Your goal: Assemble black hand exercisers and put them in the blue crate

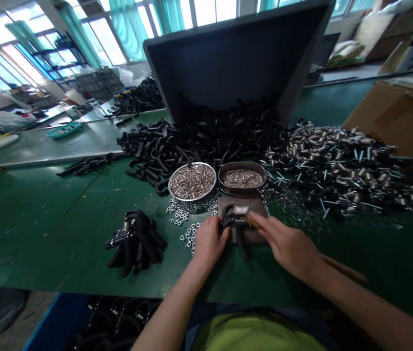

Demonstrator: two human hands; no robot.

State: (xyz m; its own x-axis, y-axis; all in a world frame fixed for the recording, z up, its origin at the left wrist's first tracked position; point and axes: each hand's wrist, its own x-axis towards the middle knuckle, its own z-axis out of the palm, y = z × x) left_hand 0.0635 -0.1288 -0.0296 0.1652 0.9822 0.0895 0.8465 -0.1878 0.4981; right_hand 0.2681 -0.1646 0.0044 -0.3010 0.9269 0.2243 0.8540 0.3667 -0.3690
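Observation:
My left hand (209,240) is closed on a black curved-handle part (241,239), steadying it on a flat metal plate (259,204) in front of me. A hammer (253,220) is in my right hand (291,246); its wooden handle sticks out behind the fist. The hammer's pale head is blurred and hangs over the top of the black part. Whether it touches the part, I cannot tell. Behind the plate stand a round dish of metal pins (192,181) and an oval tin of small metal pieces (243,178).
Loose nuts (187,212) lie left of the plate. A stack of black assemblies with springs (136,241) sits further left. Black parts (206,136) spill from a tipped grey bin (235,53). Metal sleeves and bolts (341,165) heap up right, by a cardboard box (392,117).

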